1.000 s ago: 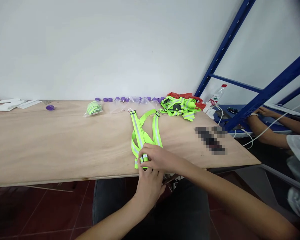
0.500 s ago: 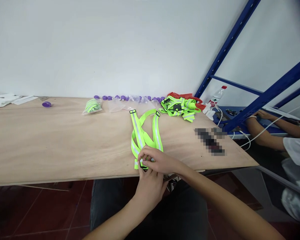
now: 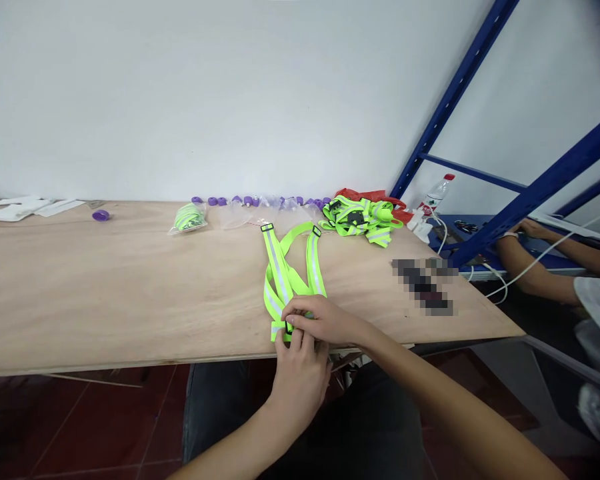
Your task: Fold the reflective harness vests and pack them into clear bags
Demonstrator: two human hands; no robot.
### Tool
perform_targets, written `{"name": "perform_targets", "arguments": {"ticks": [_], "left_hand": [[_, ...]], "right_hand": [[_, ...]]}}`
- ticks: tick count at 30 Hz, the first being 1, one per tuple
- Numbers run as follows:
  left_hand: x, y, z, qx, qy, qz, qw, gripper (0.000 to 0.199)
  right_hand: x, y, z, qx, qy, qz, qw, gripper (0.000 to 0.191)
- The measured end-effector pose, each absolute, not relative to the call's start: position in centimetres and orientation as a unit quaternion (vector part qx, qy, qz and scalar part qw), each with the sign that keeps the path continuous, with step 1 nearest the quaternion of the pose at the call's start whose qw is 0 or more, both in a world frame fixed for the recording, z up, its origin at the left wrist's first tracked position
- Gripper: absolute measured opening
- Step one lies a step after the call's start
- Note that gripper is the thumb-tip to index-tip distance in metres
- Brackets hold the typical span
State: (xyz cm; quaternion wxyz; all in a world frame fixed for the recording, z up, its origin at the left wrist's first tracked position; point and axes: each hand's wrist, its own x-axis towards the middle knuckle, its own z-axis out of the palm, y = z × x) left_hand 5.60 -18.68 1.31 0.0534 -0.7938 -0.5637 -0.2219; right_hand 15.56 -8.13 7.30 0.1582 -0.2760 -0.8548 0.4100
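A neon-yellow reflective harness [image 3: 279,267] with silver stripes lies on the wooden table in front of me, its two shoulder straps reaching away to black slide adjusters. At the table's front edge, its black buckle [image 3: 289,327] is partly covered by my fingers. My left hand [image 3: 301,373] comes from below, fingers closed on the harness at the buckle. Over it from the right reaches my right hand [image 3: 325,319], with thumb and fingers pinched on the same spot. The fingertips overlap, so exactly how each grips the webbing is partly hidden.
Behind the harness are clear plastic bags [image 3: 275,212], purple caps [image 3: 222,201] and a bagged harness [image 3: 190,218]. A heap of yellow harnesses [image 3: 360,219] lies right of these. Blue rack posts [image 3: 457,93] and a bottle [image 3: 436,191] stand at right, near another person's arm [image 3: 535,270].
My right hand's fingers have shifted slightly over the buckle, and my left fingers have straightened a little beneath them. The whole view has moved slightly; the harness stays in place.
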Motion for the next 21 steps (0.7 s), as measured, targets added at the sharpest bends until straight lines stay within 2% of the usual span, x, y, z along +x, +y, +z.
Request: {"name": "perform_targets", "arguments": {"ticks": [7,15,21], "left_hand": [[4.8,-18.1,2.3,-0.807,-0.554,-0.207,0.009,0.024],[0.7,-16.9,2.8,-0.787,-0.498,-0.35,-0.094,0.018],[-0.9,-16.8,2.5,-0.799,-0.469,-0.356,-0.125,0.019]], "right_hand": [[16.0,-8.4,7.3,-0.295,-0.837,0.428,0.173,0.025],[16.5,-8.6,6.1,-0.28,-0.824,0.439,0.223,0.026],[17.2,-9.5,5.5,-0.283,-0.841,0.39,0.246,0.023]]}}
